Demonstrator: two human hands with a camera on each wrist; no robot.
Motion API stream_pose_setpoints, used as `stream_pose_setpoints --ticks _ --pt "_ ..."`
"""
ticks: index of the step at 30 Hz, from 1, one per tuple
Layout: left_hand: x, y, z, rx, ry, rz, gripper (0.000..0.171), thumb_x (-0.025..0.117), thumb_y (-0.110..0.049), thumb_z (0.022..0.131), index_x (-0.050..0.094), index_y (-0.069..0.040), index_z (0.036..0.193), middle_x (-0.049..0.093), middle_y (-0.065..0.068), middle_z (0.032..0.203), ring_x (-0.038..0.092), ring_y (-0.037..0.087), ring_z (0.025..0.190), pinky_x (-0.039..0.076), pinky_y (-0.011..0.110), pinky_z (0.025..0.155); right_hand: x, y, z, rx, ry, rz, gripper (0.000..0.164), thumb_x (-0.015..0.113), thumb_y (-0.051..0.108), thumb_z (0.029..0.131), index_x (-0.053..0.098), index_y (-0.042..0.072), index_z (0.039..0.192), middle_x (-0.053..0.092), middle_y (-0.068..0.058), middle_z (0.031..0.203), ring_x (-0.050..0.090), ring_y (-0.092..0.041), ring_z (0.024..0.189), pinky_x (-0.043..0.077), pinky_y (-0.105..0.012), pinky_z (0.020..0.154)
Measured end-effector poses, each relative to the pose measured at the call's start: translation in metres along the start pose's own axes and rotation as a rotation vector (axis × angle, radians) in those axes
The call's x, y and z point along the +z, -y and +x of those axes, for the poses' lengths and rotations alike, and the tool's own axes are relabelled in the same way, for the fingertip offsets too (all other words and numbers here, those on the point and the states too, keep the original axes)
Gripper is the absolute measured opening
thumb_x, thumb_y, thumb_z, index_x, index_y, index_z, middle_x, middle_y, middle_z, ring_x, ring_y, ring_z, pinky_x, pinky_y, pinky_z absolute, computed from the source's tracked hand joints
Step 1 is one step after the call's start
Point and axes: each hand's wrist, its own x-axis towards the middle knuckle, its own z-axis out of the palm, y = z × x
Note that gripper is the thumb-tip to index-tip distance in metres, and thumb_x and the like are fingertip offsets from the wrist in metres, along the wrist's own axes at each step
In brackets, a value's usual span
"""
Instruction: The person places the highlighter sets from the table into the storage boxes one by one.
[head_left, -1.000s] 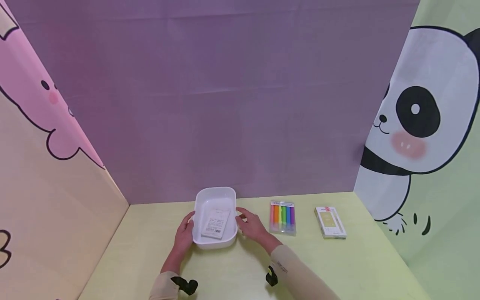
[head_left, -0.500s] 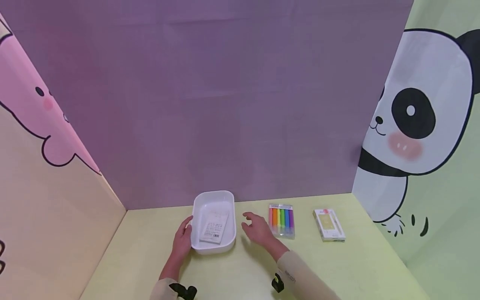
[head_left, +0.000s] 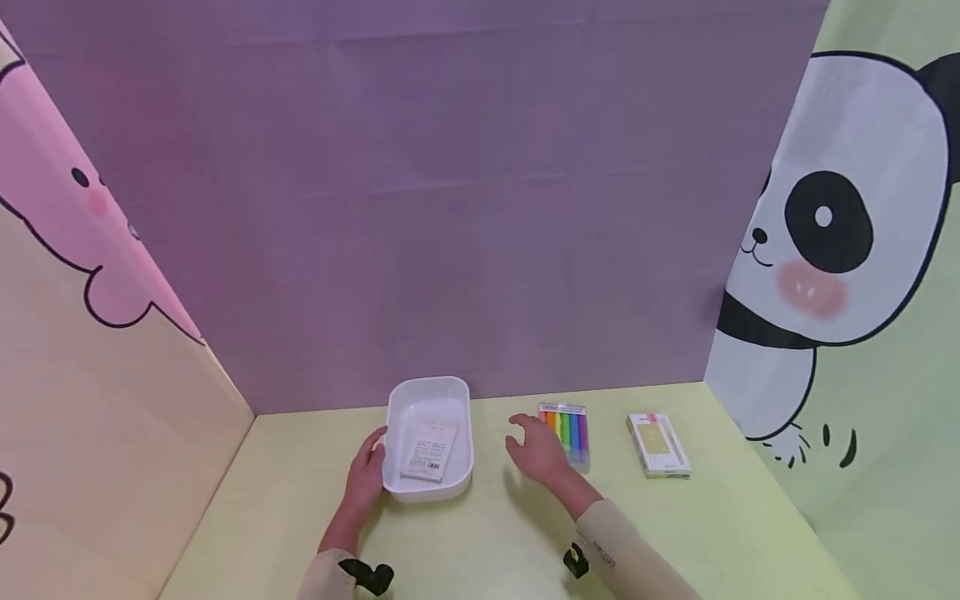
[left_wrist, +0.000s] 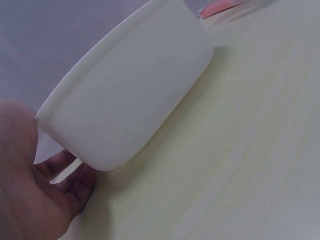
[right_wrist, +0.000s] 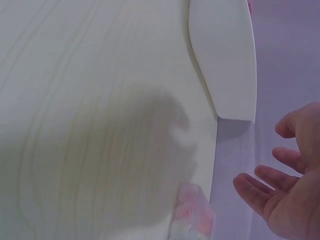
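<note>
A white plastic storage bin (head_left: 428, 493) stands on the table with a small white packet (head_left: 431, 451) lying inside it. My left hand (head_left: 365, 477) grips the bin's left side, the thumb at the rim and the fingers (left_wrist: 82, 185) against the wall below. To the right of the bin, my right hand (head_left: 542, 450) hovers above the table with loosely bent fingers and holds nothing. It overlaps the left part of a clear pack of coloured markers (head_left: 574, 429) in the head view. In the right wrist view the markers' pack (right_wrist: 189, 210) lies below the hand.
A white box with a gold panel (head_left: 659, 446) lies right of the markers. The pale yellow table (head_left: 465, 550) ends at a purple back wall (head_left: 480, 208). Side walls carry a pink cartoon animal (head_left: 75, 200) and a panda (head_left: 832, 200).
My right hand has let go of the bin's right side and moved right, up to the markers. My left hand keeps its grip on the bin.
</note>
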Motion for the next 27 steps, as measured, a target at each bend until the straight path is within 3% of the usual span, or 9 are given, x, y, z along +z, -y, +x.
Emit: stream_pose_setpoints --ticks 5,12,19,24,27 --pt "-0.001 -0.001 0.0 0.0 0.005 -0.004 0.041 0.036 -0.023 0.107 0.042 -0.013 0.146 0.051 0.024 0.132 0.053 0.034 0.109 0.044 0.039 0.09 -0.005 -0.009 0.001 0.003 -0.006 0.003 0.029 0.062 0.014 0.089 0.064 -0.001 0.115 0.067 -0.019 0.112 0.064 -0.029 0.081 0.052 -0.046 0.082" --pt "-0.001 -0.002 -0.001 0.004 0.01 -0.003 0.042 0.035 -0.025 0.107 0.041 -0.013 0.147 0.052 0.025 0.13 0.054 0.033 0.109 0.046 0.037 0.088 -0.007 -0.021 -0.004 0.014 -0.013 0.034 0.027 0.063 0.013 0.089 0.065 -0.003 0.112 0.067 -0.017 0.111 0.064 -0.033 0.093 0.051 -0.047 0.085" --pt "0.002 -0.003 0.001 0.003 0.013 -0.019 0.042 0.035 -0.023 0.107 0.04 -0.012 0.147 0.049 0.025 0.135 0.053 0.035 0.112 0.046 0.041 0.091 -0.012 -0.032 -0.01 0.116 -0.023 -0.091 0.029 0.067 0.02 0.088 0.067 0.002 0.112 0.068 -0.013 0.111 0.063 -0.031 0.103 0.052 -0.045 0.084" --pt "0.002 -0.002 0.002 -0.002 0.014 -0.008 0.042 0.035 -0.024 0.107 0.04 -0.012 0.147 0.046 0.025 0.139 0.051 0.036 0.114 0.043 0.044 0.095 -0.015 -0.037 -0.011 0.173 -0.025 -0.161 0.033 0.067 0.026 0.088 0.068 0.004 0.112 0.069 -0.011 0.108 0.063 -0.028 0.099 0.053 -0.043 0.078" --pt "0.002 -0.002 0.002 -0.008 0.011 0.003 0.042 0.035 -0.025 0.107 0.04 -0.013 0.147 0.046 0.024 0.139 0.051 0.035 0.114 0.043 0.043 0.094 -0.017 -0.04 -0.01 0.164 -0.049 -0.19 0.033 0.068 0.027 0.086 0.069 0.003 0.109 0.069 -0.011 0.104 0.064 -0.028 0.093 0.054 -0.043 0.074"
